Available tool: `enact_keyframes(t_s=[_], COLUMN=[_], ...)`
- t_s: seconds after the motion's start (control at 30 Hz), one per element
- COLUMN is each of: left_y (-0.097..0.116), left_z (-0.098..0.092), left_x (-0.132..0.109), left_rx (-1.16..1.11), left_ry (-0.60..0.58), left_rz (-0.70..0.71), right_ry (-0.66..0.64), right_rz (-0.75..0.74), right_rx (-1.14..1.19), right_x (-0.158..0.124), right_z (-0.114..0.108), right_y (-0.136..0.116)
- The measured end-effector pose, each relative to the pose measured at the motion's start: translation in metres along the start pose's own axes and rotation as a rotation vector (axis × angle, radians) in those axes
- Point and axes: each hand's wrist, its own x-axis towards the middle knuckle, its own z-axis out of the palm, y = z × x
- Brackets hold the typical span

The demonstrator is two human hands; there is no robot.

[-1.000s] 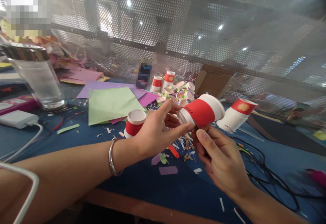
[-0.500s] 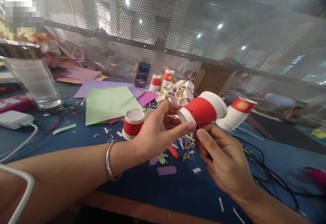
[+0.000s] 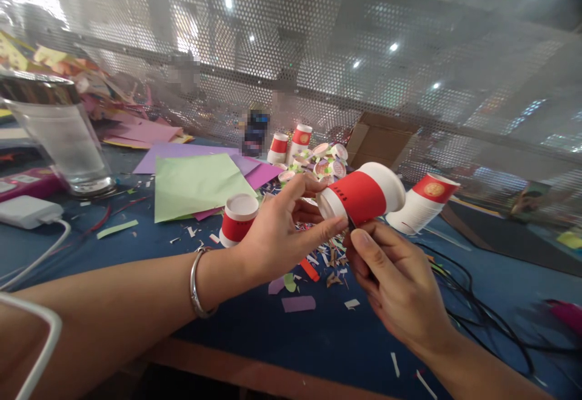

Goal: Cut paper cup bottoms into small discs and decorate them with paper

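Note:
My left hand (image 3: 284, 230) pinches the narrow base end of a red-and-white paper cup (image 3: 364, 193) that lies on its side in the air, mouth pointing right. My right hand (image 3: 393, 282) is closed just under the cup, gripping a thin dark tool whose tip touches the cup's red band; the tool is mostly hidden by the fingers. A silver bangle (image 3: 196, 282) circles my left wrist. A small cut cup (image 3: 239, 218) stands upside down on the blue table (image 3: 254, 327) just left of my hands.
Another paper cup (image 3: 421, 203) lies on its side at the right. Green and purple paper sheets (image 3: 195, 185), paper scraps, several cut cups and round lids, a cardboard box (image 3: 379, 142), a glass jar (image 3: 63, 136), a white charger and black cables lie around. A perforated screen stands behind.
Both hands and the cup have stayed nearly in place; the view shifted slightly. The cup has tilted only a little.

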Motion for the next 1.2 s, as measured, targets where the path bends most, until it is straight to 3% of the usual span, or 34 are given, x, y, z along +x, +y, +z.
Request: enact_keyframes(t_s=[0.67, 0.97, 1.2], left_y=[0.003, 0.001, -0.001], left_z=[0.000, -0.003, 0.000], left_x=[0.002, -0.005, -0.011], left_rx=[-0.217, 0.220, 0.460], left_ry=[0.001, -0.041, -0.005], left_rz=[-0.233, 0.071, 0.135], right_ry=[-0.007, 0.016, 0.009], right_rz=[0.061, 0.023, -0.005], right_rx=[0.086, 0.090, 0.083], right_x=[-0.002, -0.002, -0.003], right_z=[0.004, 0.005, 0.007], right_y=[-0.002, 0.000, 0.003])
